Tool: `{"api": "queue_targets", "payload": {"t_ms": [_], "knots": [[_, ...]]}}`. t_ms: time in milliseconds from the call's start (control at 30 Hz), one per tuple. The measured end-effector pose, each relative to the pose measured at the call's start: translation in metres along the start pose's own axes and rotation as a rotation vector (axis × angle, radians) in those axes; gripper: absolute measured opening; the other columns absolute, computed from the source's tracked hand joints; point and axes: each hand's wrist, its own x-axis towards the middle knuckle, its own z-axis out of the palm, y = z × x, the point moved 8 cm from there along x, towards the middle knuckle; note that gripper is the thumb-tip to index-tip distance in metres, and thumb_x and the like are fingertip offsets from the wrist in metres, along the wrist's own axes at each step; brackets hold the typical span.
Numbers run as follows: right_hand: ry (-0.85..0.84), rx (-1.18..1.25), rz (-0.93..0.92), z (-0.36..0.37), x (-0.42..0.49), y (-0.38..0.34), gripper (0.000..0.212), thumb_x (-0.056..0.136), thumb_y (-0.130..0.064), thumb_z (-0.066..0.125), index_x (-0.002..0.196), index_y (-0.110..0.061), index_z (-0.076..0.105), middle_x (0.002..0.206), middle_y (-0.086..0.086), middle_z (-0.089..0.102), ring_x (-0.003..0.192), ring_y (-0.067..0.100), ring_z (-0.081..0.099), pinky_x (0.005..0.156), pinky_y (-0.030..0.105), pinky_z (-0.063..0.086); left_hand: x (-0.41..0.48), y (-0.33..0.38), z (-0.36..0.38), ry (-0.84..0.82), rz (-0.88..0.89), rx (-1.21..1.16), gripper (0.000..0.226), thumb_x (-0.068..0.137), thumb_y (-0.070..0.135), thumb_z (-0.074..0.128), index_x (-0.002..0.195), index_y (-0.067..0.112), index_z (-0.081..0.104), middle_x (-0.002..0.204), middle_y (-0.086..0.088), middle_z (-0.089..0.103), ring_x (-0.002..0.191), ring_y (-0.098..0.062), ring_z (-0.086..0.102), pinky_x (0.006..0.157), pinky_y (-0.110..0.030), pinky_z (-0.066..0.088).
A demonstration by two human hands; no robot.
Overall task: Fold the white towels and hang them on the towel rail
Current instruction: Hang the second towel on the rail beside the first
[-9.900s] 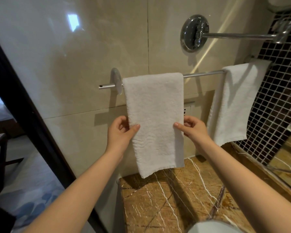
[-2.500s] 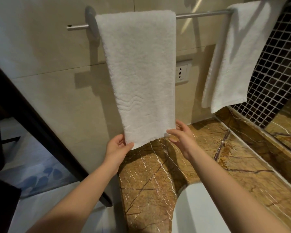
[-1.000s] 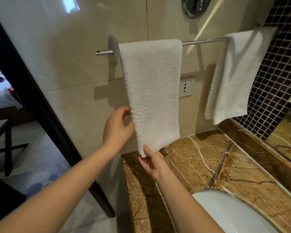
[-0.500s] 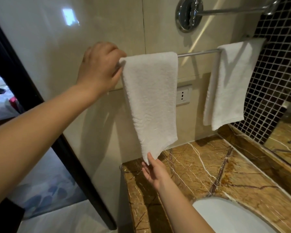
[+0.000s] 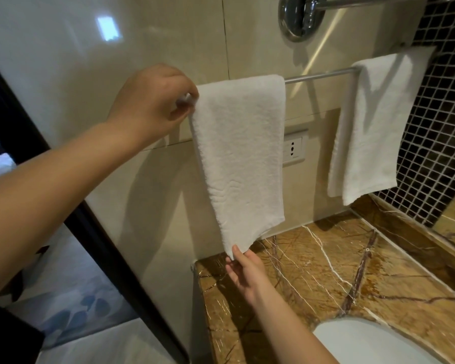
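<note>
A folded white towel [image 5: 242, 153] hangs over the left part of the chrome towel rail [image 5: 318, 75]. My left hand [image 5: 153, 101] pinches its top left corner at the rail, covering the rail's left end. My right hand [image 5: 243, 269] is below, fingers straight, fingertips touching the towel's bottom left corner. A second folded white towel [image 5: 373, 122] hangs at the rail's right end, beside the mosaic wall.
A brown marble counter [image 5: 339, 271] lies under the towels, with a white basin [image 5: 373, 342] at the bottom right. A wall socket [image 5: 293, 149] sits behind the left towel. A chrome fitting [image 5: 300, 17] with a bar is above. A dark door frame [image 5: 103, 245] runs down the left.
My left hand rose from the towel's lower left edge to its top left corner at the rail. My right hand stays at the bottom corner.
</note>
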Motion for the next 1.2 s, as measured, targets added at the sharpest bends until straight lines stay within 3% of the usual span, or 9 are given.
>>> {"api": "queue_targets", "payload": {"t_ms": [233, 533, 1000, 1200], "knots": [[0.025, -0.114, -0.053, -0.006, 0.012, -0.011, 0.024, 0.091, -0.021, 0.063, 0.103, -0.001, 0.063, 0.085, 0.007, 0.064, 0.074, 0.013, 0.061, 0.064, 0.020, 0.056, 0.007, 0.000, 0.004, -0.010, -0.030, -0.012, 0.012, 0.079, 0.007, 0.068, 0.091, 0.006, 0.070, 0.087, -0.014, 0.067, 0.075, -0.035, 0.062, 0.064, -0.040, 0.048], [0.053, -0.134, -0.070, -0.009, 0.017, -0.015, 0.020, 0.089, -0.022, 0.066, 0.096, -0.004, 0.065, 0.082, 0.005, 0.064, 0.072, 0.012, 0.059, 0.061, 0.019, 0.054, 0.015, 0.001, 0.010, 0.013, -0.058, -0.016, 0.012, 0.081, 0.012, 0.068, 0.092, 0.010, 0.071, 0.090, -0.011, 0.069, 0.077, -0.031, 0.062, 0.065, -0.031, 0.041], [0.077, -0.124, -0.097, -0.022, 0.017, -0.034, 0.013, 0.089, -0.020, 0.065, 0.094, -0.008, 0.065, 0.075, 0.002, 0.064, 0.068, 0.011, 0.058, 0.059, 0.017, 0.053, 0.030, 0.008, 0.019, 0.008, -0.049, -0.096, 0.018, 0.080, 0.020, 0.063, 0.093, 0.012, 0.072, 0.092, -0.009, 0.070, 0.084, -0.032, 0.065, 0.070, -0.039, 0.050], [0.084, -0.103, -0.097, -0.027, 0.017, -0.038, 0.017, 0.088, -0.021, 0.067, 0.098, -0.007, 0.065, 0.082, 0.003, 0.065, 0.071, 0.012, 0.058, 0.062, 0.019, 0.054, 0.035, 0.012, 0.023, 0.009, -0.044, -0.093, 0.014, 0.081, 0.016, 0.066, 0.093, 0.012, 0.072, 0.091, -0.009, 0.070, 0.084, -0.032, 0.064, 0.069, -0.039, 0.050]]}}
